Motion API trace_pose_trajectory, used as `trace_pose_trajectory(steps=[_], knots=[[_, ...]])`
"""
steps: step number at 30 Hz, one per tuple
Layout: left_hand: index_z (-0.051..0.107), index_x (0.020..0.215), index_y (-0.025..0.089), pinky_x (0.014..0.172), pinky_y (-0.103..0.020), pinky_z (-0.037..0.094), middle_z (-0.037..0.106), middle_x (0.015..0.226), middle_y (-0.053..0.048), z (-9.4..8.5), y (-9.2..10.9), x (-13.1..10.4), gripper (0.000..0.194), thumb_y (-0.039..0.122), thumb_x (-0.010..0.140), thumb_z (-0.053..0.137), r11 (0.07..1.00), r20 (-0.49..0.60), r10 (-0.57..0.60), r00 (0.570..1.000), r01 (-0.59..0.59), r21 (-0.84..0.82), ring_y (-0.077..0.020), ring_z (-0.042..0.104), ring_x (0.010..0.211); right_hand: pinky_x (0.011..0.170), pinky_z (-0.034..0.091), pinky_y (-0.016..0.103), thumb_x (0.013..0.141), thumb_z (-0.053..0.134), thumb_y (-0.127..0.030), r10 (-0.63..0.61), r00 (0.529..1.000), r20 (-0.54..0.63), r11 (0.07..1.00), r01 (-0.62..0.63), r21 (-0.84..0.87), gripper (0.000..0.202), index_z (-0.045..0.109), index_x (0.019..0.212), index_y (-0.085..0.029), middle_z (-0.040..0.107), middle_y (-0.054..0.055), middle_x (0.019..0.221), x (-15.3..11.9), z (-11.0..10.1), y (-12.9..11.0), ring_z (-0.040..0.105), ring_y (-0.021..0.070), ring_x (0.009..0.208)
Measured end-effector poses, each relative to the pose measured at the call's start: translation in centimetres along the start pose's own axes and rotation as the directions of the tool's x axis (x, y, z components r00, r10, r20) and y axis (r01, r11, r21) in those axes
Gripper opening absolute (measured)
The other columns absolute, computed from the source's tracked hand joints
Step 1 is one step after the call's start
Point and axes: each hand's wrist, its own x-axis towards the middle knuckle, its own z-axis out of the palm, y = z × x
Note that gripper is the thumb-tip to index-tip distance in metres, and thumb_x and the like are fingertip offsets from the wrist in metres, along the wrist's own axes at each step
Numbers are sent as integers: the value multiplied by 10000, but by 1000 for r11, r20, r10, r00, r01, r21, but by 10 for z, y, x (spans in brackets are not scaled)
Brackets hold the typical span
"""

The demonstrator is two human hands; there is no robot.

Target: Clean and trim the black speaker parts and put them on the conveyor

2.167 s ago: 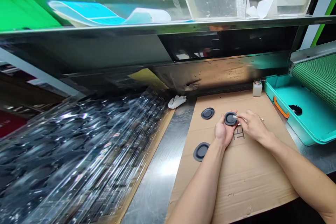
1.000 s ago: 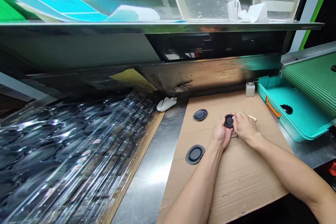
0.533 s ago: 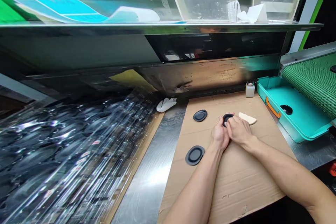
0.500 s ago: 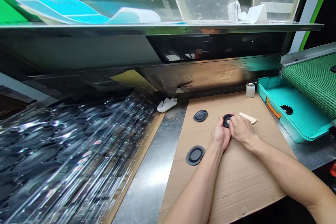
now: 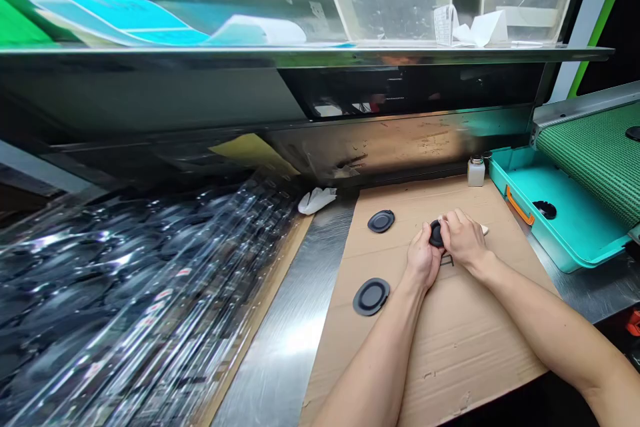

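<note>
Between my two hands is a round black disc-shaped part (image 5: 436, 233), tilted, held above the cardboard sheet (image 5: 445, 340). My left hand (image 5: 421, 257) is closed on its left and lower edge. On the other side my right hand (image 5: 463, 238) grips it with bent fingers. A whitish flat piece (image 5: 484, 229) pokes out from behind the right hand, mostly hidden. Two similar black discs lie flat on the cardboard to the left: an upper disc (image 5: 381, 221) and a lower disc (image 5: 371, 297), the latter beside my left forearm.
A turquoise bin (image 5: 575, 207) with a black part (image 5: 545, 209) in it stands right, under a green conveyor belt (image 5: 595, 140). A small bottle (image 5: 476, 171) stands at the cardboard's back edge. Stacked clear plastic trays (image 5: 145, 307) fill the left. A metal shelf edge (image 5: 320, 57) crosses above.
The held disc has tipped more on edge, and my right hand has shifted slightly, covering more of the whitish piece. On the conveyor, the black part has moved slightly left.
</note>
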Motion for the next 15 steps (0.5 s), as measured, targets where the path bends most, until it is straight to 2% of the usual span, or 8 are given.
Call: trace_pose_trajectory(steps=[4,7,12,15], knots=[[698,981,123,939,-370,549,753,1031,-123,0,5,1,237,320,969,565,1000,-21,-1,1000,1,-10,-215,707,1017,718,418,292,1037,403,-297,86,986,141,996,-82,-30,228,603,1065,-191,672,79,1068,-7,-4,1,635,207,920],[698,1018,120,967,-374,542,747,1073,-133,-1,5,2,250,320,972,555,1000,-14,-3,1000,3,-10,-220,700,1051,719,430,292,1022,430,-298,38,971,236,999,-41,6,211,608,1080,-198,681,76,1081,-9,-6,-1,645,210,921],[703,1020,120,1020,-367,513,749,1060,-121,-1,0,4,278,284,1006,478,999,-27,25,999,-26,-24,-206,694,1069,801,444,284,1043,358,-273,33,988,151,999,-39,35,271,611,1083,-185,677,99,1111,-4,-4,-9,637,202,989],[703,1022,109,1037,-358,498,742,1092,-136,-2,0,4,319,277,1023,432,999,-29,-2,1000,1,-49,-207,683,1096,783,458,281,1023,406,-278,-88,973,214,994,71,86,238,624,1072,-198,682,83,1132,-2,-5,-11,644,204,989]])
